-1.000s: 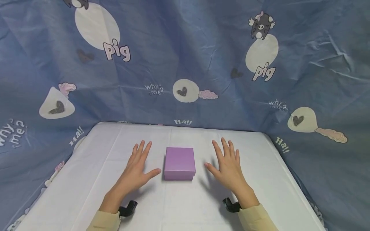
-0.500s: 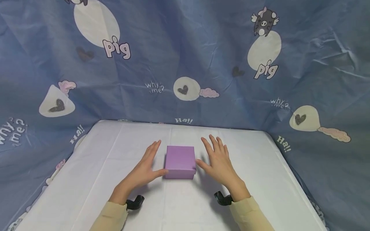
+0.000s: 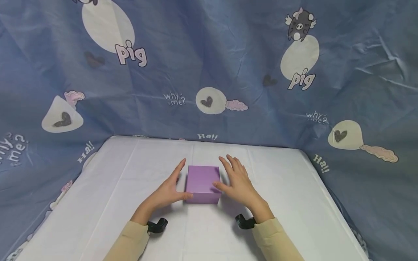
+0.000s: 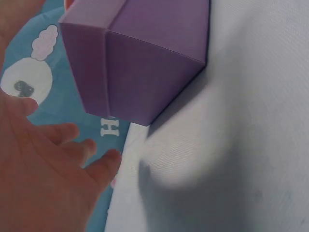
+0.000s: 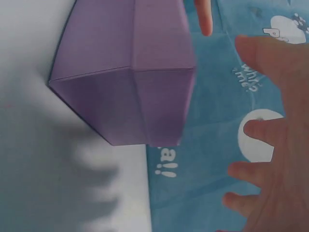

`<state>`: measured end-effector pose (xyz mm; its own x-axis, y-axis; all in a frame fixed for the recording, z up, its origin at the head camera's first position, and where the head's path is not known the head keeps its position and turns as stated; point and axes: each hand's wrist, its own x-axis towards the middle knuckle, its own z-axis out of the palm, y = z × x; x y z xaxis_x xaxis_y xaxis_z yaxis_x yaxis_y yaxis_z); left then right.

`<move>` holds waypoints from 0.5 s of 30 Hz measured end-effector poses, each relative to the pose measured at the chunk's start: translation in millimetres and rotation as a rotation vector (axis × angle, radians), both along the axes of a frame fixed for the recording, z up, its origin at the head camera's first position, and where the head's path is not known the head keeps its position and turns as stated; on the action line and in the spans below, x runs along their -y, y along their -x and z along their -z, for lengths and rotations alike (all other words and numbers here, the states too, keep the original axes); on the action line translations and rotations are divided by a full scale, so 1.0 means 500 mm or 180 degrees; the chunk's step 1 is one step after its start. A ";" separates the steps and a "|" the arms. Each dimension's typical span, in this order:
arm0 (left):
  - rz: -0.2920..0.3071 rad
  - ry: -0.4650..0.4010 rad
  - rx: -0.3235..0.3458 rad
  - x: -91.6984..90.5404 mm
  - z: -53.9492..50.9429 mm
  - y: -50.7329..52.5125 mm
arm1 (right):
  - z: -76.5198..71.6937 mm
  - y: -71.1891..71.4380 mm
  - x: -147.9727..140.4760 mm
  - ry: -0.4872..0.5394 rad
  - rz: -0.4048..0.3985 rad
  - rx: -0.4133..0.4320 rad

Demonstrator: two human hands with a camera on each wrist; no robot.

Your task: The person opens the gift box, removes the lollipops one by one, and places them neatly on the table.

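"Both your hands had moved inward since the earlier frame: your left hand (image 3: 167, 190) and right hand (image 3: 240, 185) had come close about the purple box (image 3: 203, 184), which had stayed where it was on the white table (image 3: 98, 217), between them."

"Had you grasped anything?"

"Neither hand held anything. Your fingers were relaxed and spread, and the wrist views showed a gap between them and the sides. Your left thumb overlapped the front edge from above; whether it touched could not be told."

"So how far along were you?"

"Only the approach looked done, as I judged it. The box sat flat with its lid (image 5: 163, 38) on, and gripping or handling it seemed all left to do."

"Did you have any writing in view?"

"None on the faces of the box that showed, neither brand nor label. The blue cloth (image 3: 156, 76) behind your table read 'pig' (image 3: 131, 53) twice, 'why me?' (image 3: 174, 98) in several spots, the leftmost cut off by the picture's edge, and 'Ha!!' (image 3: 207, 136) along its lower part."
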<state>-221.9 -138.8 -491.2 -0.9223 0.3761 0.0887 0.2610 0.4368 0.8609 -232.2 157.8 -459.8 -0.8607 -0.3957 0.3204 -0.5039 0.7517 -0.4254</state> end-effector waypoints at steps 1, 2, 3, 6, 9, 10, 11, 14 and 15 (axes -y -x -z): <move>0.0043 -0.0064 0.0010 -0.002 0.003 0.004 | 0.004 0.002 0.001 0.0014 -0.0023 0.0022; 0.0086 -0.0127 0.0006 -0.003 0.007 0.008 | 0.007 0.004 0.003 0.0030 -0.0049 0.0040; 0.0127 -0.0214 0.0027 -0.004 0.010 0.011 | 0.010 0.006 0.004 0.0050 -0.0077 0.0056; 0.0241 -0.0447 0.0069 -0.007 0.019 0.019 | 0.017 0.011 0.007 0.0065 -0.0153 0.0128; 0.0327 -0.0609 0.0109 -0.011 0.028 0.025 | 0.025 0.013 0.008 0.0078 -0.0202 0.0239; 0.0343 -0.0628 0.0127 -0.011 0.031 0.026 | 0.028 0.014 0.008 0.0071 -0.0215 0.0286; 0.0359 -0.0641 0.0139 -0.012 0.034 0.027 | 0.032 0.014 0.008 0.0079 -0.0237 0.0318; 0.0397 -0.0688 0.0176 -0.015 0.042 0.030 | 0.041 0.014 0.010 0.0097 -0.0331 0.0433; 0.0409 -0.0704 0.0192 -0.016 0.044 0.031 | 0.044 0.014 0.012 0.0104 -0.0367 0.0465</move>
